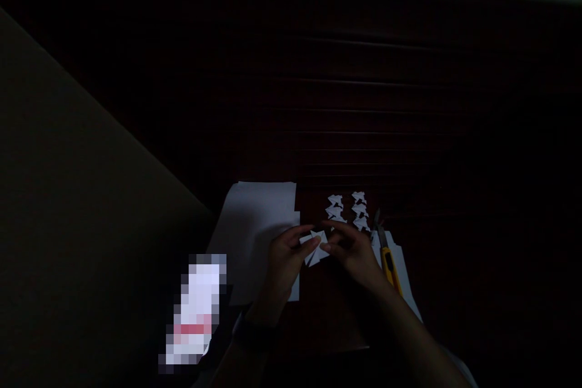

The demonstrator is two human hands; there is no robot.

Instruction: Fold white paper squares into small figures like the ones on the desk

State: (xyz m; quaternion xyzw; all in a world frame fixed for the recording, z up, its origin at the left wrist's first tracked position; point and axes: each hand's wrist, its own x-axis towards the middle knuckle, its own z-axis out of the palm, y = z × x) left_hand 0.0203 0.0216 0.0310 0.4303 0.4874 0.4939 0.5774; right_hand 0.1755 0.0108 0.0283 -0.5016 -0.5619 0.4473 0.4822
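Note:
Between my two hands is a small piece of folded white paper (311, 256) with pointed corners and visible creases. My left hand (287, 257) pinches its left side, thumb on top. From the right, my right hand (352, 250) grips the paper's other edge between thumb and fingers. Just beyond the hands, several small folded white paper figures (359, 209) lie in two columns on the dark table; my right hand partly hides the nearer end of the left column.
White paper sheets (259, 212) lie left of my hands. On the right, a yellow utility knife (388, 264) with its blade out rests on more white paper (409, 279). A bright pixelated screen-like patch (197, 297) is at lower left. The scene is very dark.

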